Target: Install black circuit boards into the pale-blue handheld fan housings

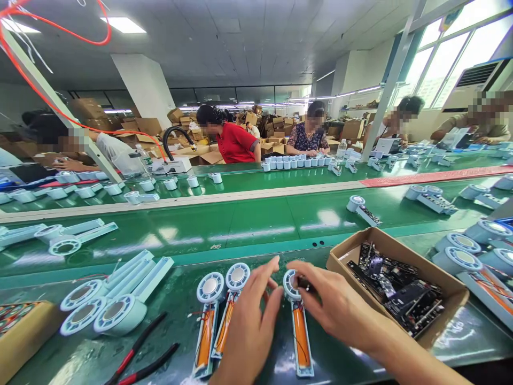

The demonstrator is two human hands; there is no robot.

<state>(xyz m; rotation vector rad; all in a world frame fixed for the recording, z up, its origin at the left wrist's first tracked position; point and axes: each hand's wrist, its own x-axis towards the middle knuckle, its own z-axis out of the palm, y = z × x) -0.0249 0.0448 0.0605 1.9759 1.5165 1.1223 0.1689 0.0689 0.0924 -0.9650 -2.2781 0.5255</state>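
Three open pale-blue fan housings lie side by side on the green bench, each with an orange battery in its handle. My left hand (250,321) rests with fingers stretched out between the middle housing (229,310) and the right housing (298,321). My right hand (332,305) is closed in a pinch on a small dark circuit board (305,283) at the round head of the right housing. The leftmost housing (206,321) lies untouched.
A cardboard box (401,251) of dark circuit boards stands right of my hands. Stacked empty housings (112,299) and red-handled pliers (140,358) lie at left. More fan parts ride the green conveyor (240,219). Several other people work across it.
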